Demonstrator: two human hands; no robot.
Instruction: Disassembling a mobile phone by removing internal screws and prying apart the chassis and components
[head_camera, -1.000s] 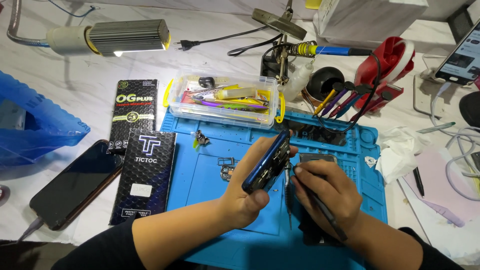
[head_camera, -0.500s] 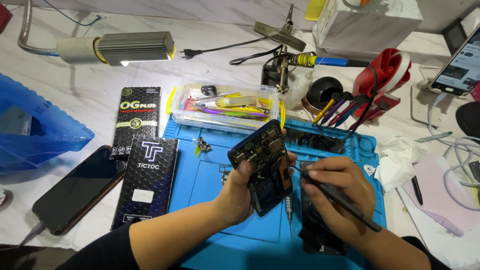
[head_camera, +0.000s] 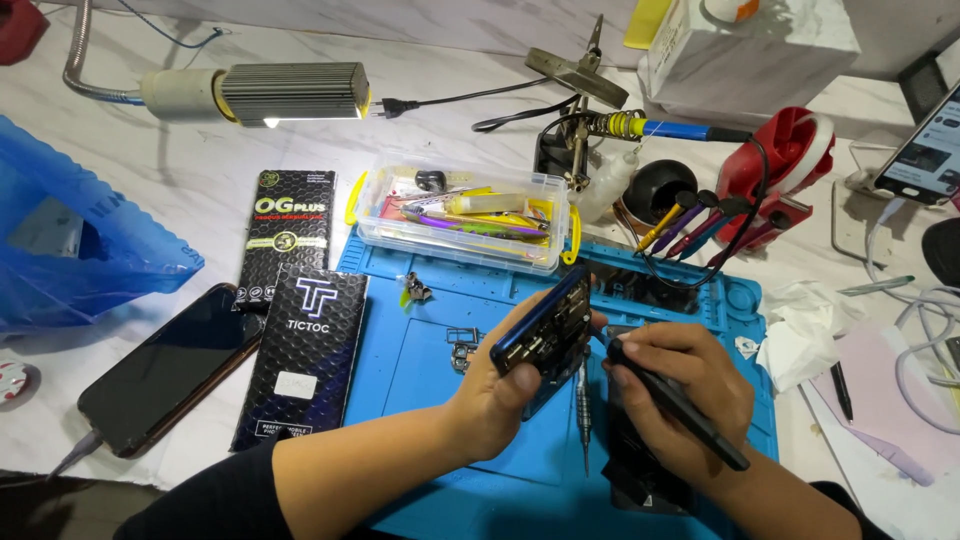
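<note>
Left hand (head_camera: 490, 395) has its fingers wrapped around an opened blue phone (head_camera: 545, 325), held tilted on edge above the blue repair mat (head_camera: 420, 360). Right hand (head_camera: 680, 385) has its fingers closed on a black pen-like tool (head_camera: 680, 405), tip right at the phone's edge. A screwdriver (head_camera: 583, 405) lies on the mat between the hands. Clear parts box (head_camera: 465, 215) sits at the mat's far edge. Two black packages (head_camera: 300, 350) and a dark phone (head_camera: 165, 365) lie on the table left of the mat.
</note>
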